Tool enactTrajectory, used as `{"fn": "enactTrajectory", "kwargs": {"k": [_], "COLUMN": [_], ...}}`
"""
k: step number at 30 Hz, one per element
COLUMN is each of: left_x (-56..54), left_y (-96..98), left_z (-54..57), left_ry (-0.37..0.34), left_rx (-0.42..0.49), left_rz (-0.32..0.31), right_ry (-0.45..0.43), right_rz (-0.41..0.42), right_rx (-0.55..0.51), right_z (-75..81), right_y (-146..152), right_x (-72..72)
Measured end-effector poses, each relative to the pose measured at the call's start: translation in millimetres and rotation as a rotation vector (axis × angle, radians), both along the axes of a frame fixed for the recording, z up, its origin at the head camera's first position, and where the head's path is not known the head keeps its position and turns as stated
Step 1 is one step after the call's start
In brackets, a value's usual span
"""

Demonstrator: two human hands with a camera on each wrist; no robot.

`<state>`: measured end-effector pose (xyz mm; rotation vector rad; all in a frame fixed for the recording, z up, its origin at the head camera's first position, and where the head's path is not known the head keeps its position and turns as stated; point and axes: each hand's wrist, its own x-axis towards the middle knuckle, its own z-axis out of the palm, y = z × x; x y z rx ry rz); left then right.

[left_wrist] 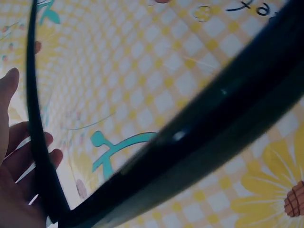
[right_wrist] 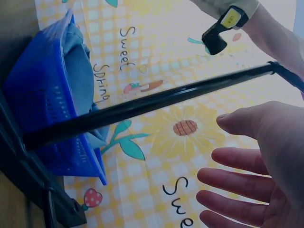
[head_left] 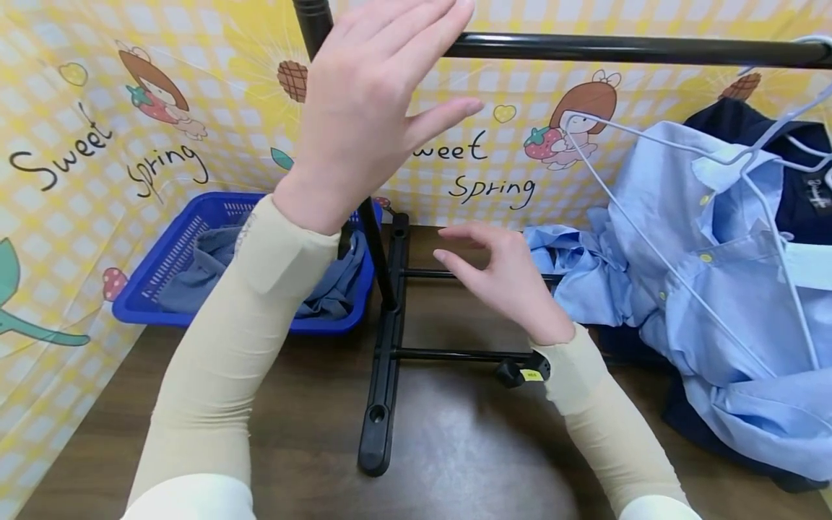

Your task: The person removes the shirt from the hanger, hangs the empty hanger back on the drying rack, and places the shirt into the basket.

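Note:
My left hand (head_left: 370, 101) is raised by the upper left corner of a black clothes rack, in front of the upright and the top bar (head_left: 585, 49). Its fingers are extended, thumb apart, and it holds nothing; whether it touches the rack I cannot tell. In the left wrist view, fingers (left_wrist: 23, 161) show behind a thin black bar. My right hand (head_left: 503, 278) hovers lower, above the rack's base, thumb and fingers apart with nothing between them. The right wrist view shows its fingers (right_wrist: 232, 185) spread beside the rack's upright (right_wrist: 156, 100).
A blue basket (head_left: 260, 326) with blue-grey clothes (head_left: 331, 285) stands left of the rack's foot (head_left: 377, 404). On the right are a light blue shirt (head_left: 702, 267), dark clothing (head_left: 812, 162) and white wire hangers (head_left: 676, 148). A patterned yellow cloth (head_left: 247, 137) covers the wall behind.

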<state>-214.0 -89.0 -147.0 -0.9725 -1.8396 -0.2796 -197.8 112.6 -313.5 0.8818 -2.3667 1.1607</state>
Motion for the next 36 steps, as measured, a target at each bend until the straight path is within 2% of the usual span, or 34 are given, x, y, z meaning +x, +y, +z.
{"fn": "enactTrajectory", "kwargs": {"k": [3, 8, 13, 17, 23, 28, 31, 36], "left_x": [-3.6, -6.8, -10.5, -13.0, -13.5, -12.9, -12.2, -11.6], "left_y": [4.0, 9.6, 13.7, 14.4, 13.2, 13.1, 13.8, 16.5], "left_z": [-4.1, -6.4, -7.3, -7.8, -6.8, -4.8, -3.9, -3.2], "left_ry": [0.013, 0.042, 0.100, 0.151, 0.174, 0.171, 0.169, 0.163], "left_rx": [0.022, 0.090, 0.174, 0.216, 0.233, 0.235, 0.221, 0.207], "left_rz": [0.041, 0.054, 0.050, 0.052, 0.067, 0.076, 0.078, 0.072], "right_ry": [0.007, 0.072, 0.163, 0.199, 0.245, 0.319, 0.347, 0.333], "right_rz": [-0.036, -0.110, -0.192, -0.232, -0.339, -0.416, -0.481, -0.627], "right_rx": [-0.001, -0.022, -0.036, -0.044, -0.047, -0.065, -0.075, -0.130], "right_z": [1.4, 9.7, 24.9, 41.6, 69.7, 88.9, 96.1, 101.0], "right_y": [8, 24, 44, 59, 79, 96, 107, 124], "right_x": [0.1, 1.8, 7.9, 16.1, 30.6, 42.5, 50.7, 61.2]}}
